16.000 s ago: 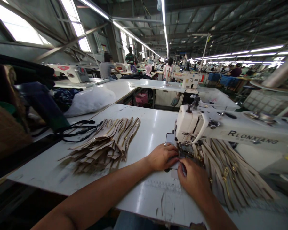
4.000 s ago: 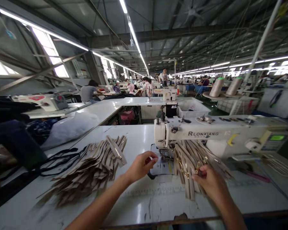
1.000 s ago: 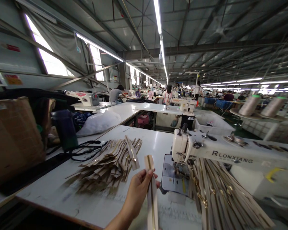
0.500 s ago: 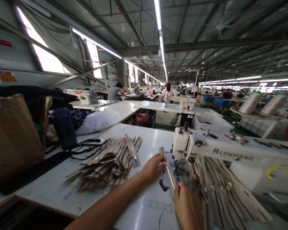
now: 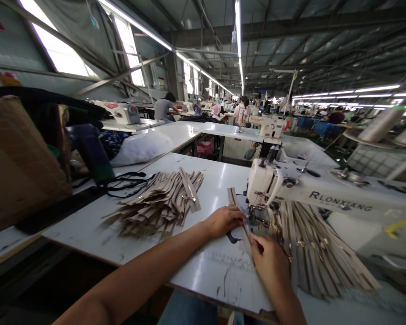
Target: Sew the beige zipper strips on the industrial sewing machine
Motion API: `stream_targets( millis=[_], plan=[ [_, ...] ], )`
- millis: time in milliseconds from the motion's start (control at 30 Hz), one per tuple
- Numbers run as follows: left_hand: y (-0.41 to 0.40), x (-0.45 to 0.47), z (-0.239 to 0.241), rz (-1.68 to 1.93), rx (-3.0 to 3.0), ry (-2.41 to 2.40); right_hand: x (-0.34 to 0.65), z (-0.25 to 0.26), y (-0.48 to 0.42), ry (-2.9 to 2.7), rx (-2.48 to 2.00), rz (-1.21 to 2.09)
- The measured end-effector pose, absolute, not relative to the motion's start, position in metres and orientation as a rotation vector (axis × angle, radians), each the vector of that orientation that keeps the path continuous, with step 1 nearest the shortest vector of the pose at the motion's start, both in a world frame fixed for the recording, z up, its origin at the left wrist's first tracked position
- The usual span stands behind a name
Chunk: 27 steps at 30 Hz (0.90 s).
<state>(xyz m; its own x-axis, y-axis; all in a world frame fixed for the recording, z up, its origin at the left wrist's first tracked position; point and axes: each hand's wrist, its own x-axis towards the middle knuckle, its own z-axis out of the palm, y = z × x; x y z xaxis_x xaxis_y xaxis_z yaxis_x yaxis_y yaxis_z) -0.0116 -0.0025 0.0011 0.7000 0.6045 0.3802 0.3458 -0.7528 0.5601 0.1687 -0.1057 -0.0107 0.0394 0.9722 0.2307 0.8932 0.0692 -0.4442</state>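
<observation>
A beige zipper (image 5: pixel 232 196) with a metallic line of teeth lies slantwise on the white table, just left of the sewing machine's needle area. My left hand (image 5: pixel 225 220) is closed on its middle, fingers bent over the tape. Nearer to me, my right hand (image 5: pixel 269 258) pinches the lower part between thumb and fingers. The white sewing machine (image 5: pixel 264 187), lettered RLONXIANG, stands right beside both hands. On the left lies a loose pile of beige zippers (image 5: pixel 155 203). More zippers (image 5: pixel 320 253) fan out under the machine arm at the right.
Black straps (image 5: pixel 126 184), a dark bottle-like object (image 5: pixel 90 151) and a cardboard box (image 5: pixel 20 167) stand at the left. Behind them is a white bag (image 5: pixel 142 148). A white bin (image 5: pixel 307 153) and thread cones (image 5: pixel 380 124) are at the back right. Other people work far off.
My left hand has slid down along the zipper toward my right hand, which now pinches it close by. The view has tilted down, bringing the table's front edge into sight.
</observation>
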Motion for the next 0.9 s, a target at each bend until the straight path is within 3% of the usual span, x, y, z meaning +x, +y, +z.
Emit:
stream_targets(
  millis=[667,900],
  plan=[
    [0.007,-0.010,-0.010,0.786,2.543,0.759,0.176,0.003,-0.092,-2.304,-1.833,0.189],
    [0.043,0.006,-0.017,0.743,2.603,0.755,0.163,0.000,-0.076,-2.290,-1.940,0.002]
  ],
)
